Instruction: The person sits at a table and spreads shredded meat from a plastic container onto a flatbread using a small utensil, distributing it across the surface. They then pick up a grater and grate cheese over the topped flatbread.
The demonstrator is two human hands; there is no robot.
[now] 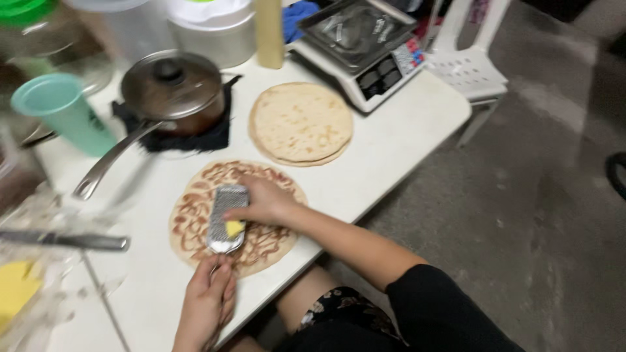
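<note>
Now – left hand grips grater handle, right hand presses yellow cheese – over sauce-streaked flatbread.

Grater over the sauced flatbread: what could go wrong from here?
1. The cheese piece is small, so the right hand fingers may scrape the grater.
2. The flatbread lies near the table edge; pressure could slide it off.
3. The pan handle juts toward it, an easy bump.
</note>
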